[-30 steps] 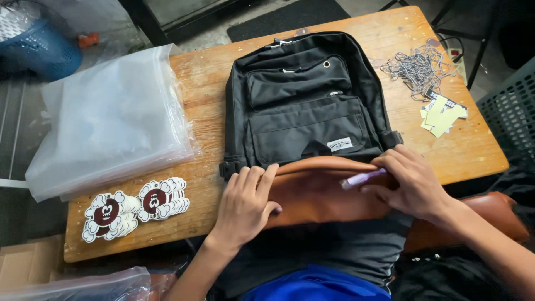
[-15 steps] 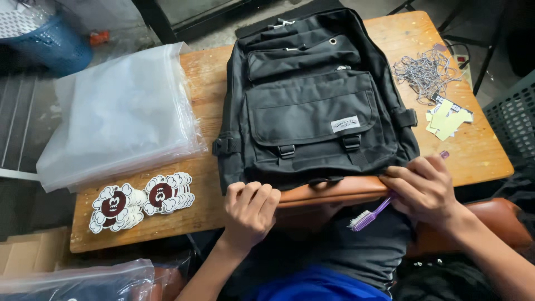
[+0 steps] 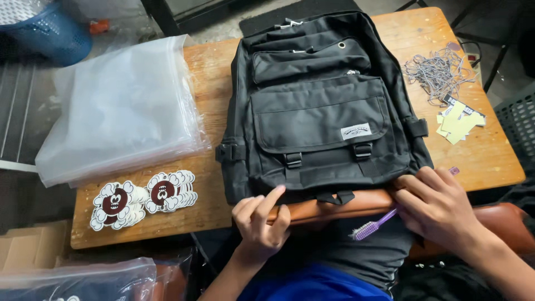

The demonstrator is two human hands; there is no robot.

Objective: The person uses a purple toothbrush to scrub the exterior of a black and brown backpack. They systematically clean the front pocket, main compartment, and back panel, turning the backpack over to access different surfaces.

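Both hands grip the black backpack's [image 3: 320, 120] bottom edge on a cluttered wooden table [image 3: 214, 83].

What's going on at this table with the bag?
A person has a black backpack lying front-up on a wooden table. Their left hand and right hand grip its brown bottom edge; the right also holds a purple brush. Clear plastic bags and stickers lie alongside.
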